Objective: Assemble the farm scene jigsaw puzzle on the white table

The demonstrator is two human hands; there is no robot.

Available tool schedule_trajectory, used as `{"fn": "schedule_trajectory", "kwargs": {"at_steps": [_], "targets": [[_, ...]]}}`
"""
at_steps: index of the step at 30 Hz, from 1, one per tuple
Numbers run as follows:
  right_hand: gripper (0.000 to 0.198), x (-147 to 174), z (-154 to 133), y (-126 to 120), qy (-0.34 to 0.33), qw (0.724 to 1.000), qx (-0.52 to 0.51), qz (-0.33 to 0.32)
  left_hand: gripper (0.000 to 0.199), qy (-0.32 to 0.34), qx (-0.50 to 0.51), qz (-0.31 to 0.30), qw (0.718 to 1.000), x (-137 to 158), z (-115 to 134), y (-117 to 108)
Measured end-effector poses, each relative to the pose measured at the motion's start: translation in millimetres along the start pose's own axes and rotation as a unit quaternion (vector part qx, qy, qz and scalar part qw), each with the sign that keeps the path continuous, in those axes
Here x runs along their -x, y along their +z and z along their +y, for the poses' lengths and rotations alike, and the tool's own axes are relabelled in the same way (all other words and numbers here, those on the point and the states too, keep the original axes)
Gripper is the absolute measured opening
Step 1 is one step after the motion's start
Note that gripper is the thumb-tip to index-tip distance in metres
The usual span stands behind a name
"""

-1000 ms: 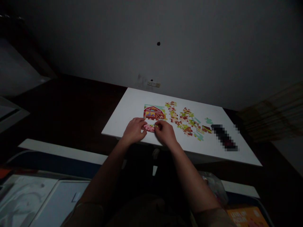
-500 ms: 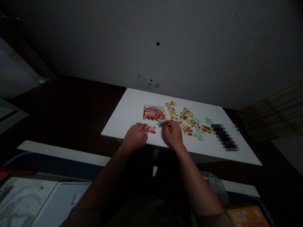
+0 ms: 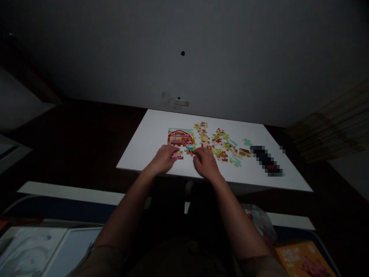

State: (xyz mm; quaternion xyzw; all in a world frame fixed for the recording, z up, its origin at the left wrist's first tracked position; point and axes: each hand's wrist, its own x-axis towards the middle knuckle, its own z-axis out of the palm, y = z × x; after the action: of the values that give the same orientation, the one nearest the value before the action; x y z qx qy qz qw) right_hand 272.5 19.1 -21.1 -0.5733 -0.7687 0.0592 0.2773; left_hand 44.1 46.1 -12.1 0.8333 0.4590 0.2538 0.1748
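Observation:
A partly joined jigsaw section with a red barn (image 3: 181,137) lies on the white table. My left hand (image 3: 164,158) rests at the lower left of it, fingers bent over a jigsaw piece with a pink animal (image 3: 177,155). My right hand (image 3: 205,161) has thumb and index finger closed at the right edge of a jigsaw piece with a teal-clothed figure (image 3: 190,146), which sits against the barn section's lower right edge. Whether its tabs are fully locked I cannot tell. Both hands partly cover the pieces they touch.
Several loose jigsaw pieces (image 3: 221,154) are spread right of the barn section. A blurred-out dark object (image 3: 265,161) lies farther right on the white table (image 3: 144,144). Beside me are an orange box (image 3: 305,259), a clear plastic bag (image 3: 259,221) and an open white case (image 3: 31,250).
The view has shifted, so the table appears farther left. The figure piece and the pink animal piece are slightly closer to the barn section, with my hands still at them.

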Motion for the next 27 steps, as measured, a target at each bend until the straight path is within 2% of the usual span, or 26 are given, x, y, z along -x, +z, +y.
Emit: {"fn": "schedule_trajectory", "kwargs": {"at_steps": [5, 12, 19, 27], "targets": [[0.037, 0.7, 1.1, 1.3, -0.026, 1.0, 0.01, -0.007, 0.034, -0.004, -0.002, 0.018, 1.0, -4.7, 1.3, 6.7], [0.036, 0.9, -0.3, 0.1, -0.015, 1.0, 0.012, -0.013, 0.031, -0.001, -0.006, 0.016, 1.0, -15.1, 7.4, 10.8], [0.035, 1.3, 1.1, 0.2, -0.01, 1.0, 0.012, -0.009, 0.031, -0.005, -0.061, 0.006, 0.998, -20.5, 12.6, 19.7], [0.036, 1.3, 1.7, 0.0, -0.012, 1.0, -0.005, -0.009, 0.04, 0.01, -0.095, 0.006, 0.995, -16.0, 20.9, 24.6]]}}
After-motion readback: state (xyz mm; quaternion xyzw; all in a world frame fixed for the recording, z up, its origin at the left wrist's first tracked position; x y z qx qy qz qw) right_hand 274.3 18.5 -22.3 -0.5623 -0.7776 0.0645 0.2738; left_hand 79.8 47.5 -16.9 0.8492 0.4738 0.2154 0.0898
